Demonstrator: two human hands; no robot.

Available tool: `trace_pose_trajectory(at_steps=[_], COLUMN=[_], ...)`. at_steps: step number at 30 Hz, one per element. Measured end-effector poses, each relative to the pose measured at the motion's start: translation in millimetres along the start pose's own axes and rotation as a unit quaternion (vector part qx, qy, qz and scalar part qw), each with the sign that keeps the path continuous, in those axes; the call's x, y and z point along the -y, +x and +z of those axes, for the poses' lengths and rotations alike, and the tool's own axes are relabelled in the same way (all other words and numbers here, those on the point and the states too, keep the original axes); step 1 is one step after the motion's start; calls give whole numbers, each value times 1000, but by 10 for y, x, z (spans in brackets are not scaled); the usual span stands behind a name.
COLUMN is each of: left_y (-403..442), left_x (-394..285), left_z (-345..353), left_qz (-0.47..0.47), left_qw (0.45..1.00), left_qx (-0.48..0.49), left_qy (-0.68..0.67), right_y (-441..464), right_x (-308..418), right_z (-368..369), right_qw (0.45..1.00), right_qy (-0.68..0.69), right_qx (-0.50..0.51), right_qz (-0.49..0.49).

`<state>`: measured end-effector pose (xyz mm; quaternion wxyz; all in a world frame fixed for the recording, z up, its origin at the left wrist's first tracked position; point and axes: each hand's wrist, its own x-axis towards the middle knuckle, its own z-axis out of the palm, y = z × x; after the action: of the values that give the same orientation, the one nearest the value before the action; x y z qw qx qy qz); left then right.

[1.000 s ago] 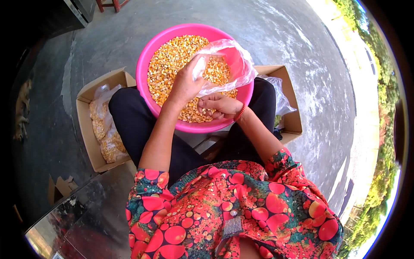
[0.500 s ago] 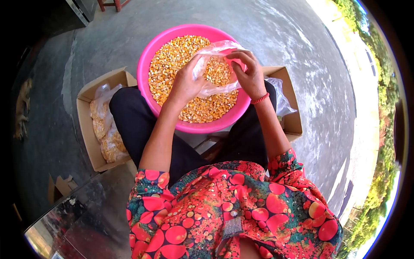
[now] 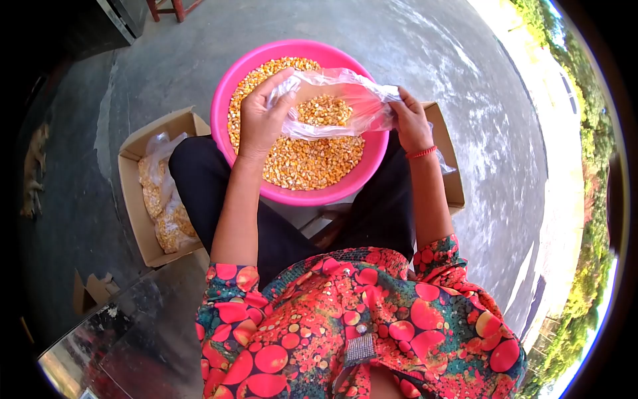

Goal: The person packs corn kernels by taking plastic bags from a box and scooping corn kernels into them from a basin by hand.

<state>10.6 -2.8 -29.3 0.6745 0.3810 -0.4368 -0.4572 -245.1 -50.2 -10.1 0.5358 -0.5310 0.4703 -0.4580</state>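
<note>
A pink basin [image 3: 227,143] of yellow corn kernels [image 3: 312,166] rests between my knees. Over it, a clear plastic bag [image 3: 369,110] is stretched sideways, with kernels seen in or through its middle. My left hand [image 3: 263,114] pinches the bag's left edge between thumb and fingers. At the opposite edge my right hand [image 3: 412,123], with a red bracelet at the wrist, is closed on the gathered plastic.
Beside my left leg is a cardboard box [image 3: 136,219] holding bags of corn [image 3: 174,226]. Another cardboard box [image 3: 452,186] with clear plastic stands at the right. A red stool [image 3: 178,8] is at the top left; an animal [image 3: 33,166] lies far left.
My right hand has risen from the kernels to the bag's right edge and gripped it. The bag is now pulled wider, and my left hand has shifted slightly left.
</note>
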Motion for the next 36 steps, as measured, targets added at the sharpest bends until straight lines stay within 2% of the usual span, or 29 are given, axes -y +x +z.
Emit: trace_pose_trajectory(at_steps=[3, 4, 8, 10, 15, 17, 19, 20, 21, 23, 25, 27, 28, 29, 31, 32, 33, 35, 36], left_y=[17, 24, 0, 9, -35, -50, -84, -100, -119, -158, -157, -136, -79, -28, 28, 4, -22, -80, -97], left_x=[-138, -171, -229, -196, -274, -328, -357, -358, -342, -275, -271, -287, -279, -236, -165, -168, -145, 1, 100], left_z=[-73, -85, -164, -193, -215, -178, -161, -153, -111, 4, 2, -25, -125, -196, -302, -342, -342, -319, -310], left_qz=[36, 43, 18, 26, 40, 47, 6, -15, -14, -14, -2, -53, -92, -92, -44, -6, -6, 60, 89], left_qw=[997, 994, 991, 993, 990, 988, 987, 980, 980, 966, 965, 983, 986, 986, 992, 967, 967, 874, 858], left_qx=[-18, -31, -24, -5, 14, 21, 101, 152, 152, 226, 244, 155, 122, 121, 95, 125, 123, 177, 199], left_qy=[-69, -93, -128, -112, -132, -145, -126, -125, -125, -128, -101, -81, -67, -68, 72, 221, 222, 449, 465], right_y=[-56, -21, -1, -35, -333, -398, -337, -340, -340, -367, -331, -350, -311, -273, -218, -213, -221, -251, -307], right_x=[405, 435, 375, 331, 624, 702, 599, 498, 380, 82, 61, 200, 138, 226, 343, 414, 496, 622, 687], right_z=[124, 71, 164, 242, 612, 684, 637, 681, 764, 911, 890, 838, 815, 763, 674, 654, 644, 659, 710], right_qw=[997, 993, 989, 985, 989, 991, 969, 963, 956, 949, 913, 957, 973, 978, 985, 987, 989, 988, 988], right_qy=[54, 74, 109, 117, 88, 21, -68, -74, -79, -80, -201, -159, -129, -115, -68, -62, -56, -44, -36], right_qx=[28, 82, 88, 124, 94, 95, 230, 256, 282, 285, 296, 242, 184, 165, 140, 127, 112, 120, 126], right_qz=[-44, -46, -42, -24, -68, -87, -60, -48, -36, -109, -198, 14, -56, -48, -69, -72, -73, -81, -78])
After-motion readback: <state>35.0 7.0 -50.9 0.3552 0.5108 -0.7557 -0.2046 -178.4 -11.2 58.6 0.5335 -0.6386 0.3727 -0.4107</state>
